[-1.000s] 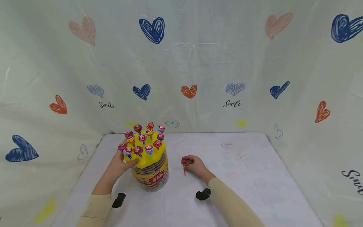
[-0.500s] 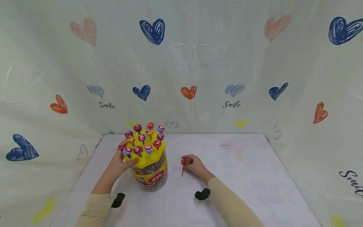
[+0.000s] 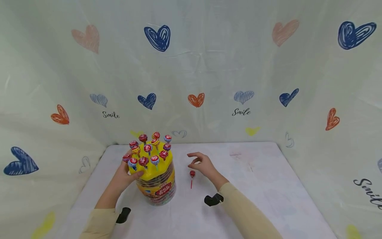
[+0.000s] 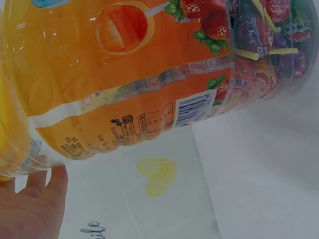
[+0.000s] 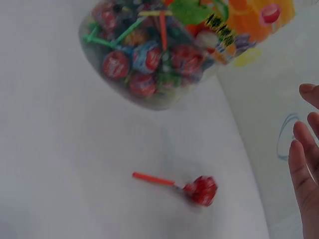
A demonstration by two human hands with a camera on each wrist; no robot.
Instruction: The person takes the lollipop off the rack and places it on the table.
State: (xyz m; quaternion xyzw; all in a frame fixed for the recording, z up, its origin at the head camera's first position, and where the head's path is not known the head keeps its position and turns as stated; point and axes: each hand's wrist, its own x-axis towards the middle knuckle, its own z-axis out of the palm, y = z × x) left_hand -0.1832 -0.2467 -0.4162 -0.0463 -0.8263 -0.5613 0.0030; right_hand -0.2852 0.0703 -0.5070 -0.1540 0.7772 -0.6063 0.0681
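Observation:
A clear lollipop jar (image 3: pixel 158 191) with a printed label stands left of the table's middle. Several wrapped lollipops (image 3: pixel 155 160) stick up from its yellow lid (image 3: pixel 162 169). My left hand (image 3: pixel 122 177) grips the lid from the left, thumb at its front and the other fingers behind; the left wrist view shows fingertips (image 4: pixel 57 181) against the jar's top end. To the right of the jar, a red lollipop (image 3: pixel 192 173) with a red stick lies on the table. My right hand (image 3: pixel 206 166) hovers just beyond it, fingers apart, holding nothing.
The white table (image 3: pixel 247 199) extends to the right of the jar and ends at a pale curtain (image 3: pixel 215 73) printed with hearts. A black wrist device (image 3: pixel 213 199) sits at my right sleeve, another black device (image 3: pixel 123 215) at my left.
My right hand has let go of the red lollipop, spread its fingers and risen away from it. The lollipop now lies on the table. My left hand keeps its grip on the jar.

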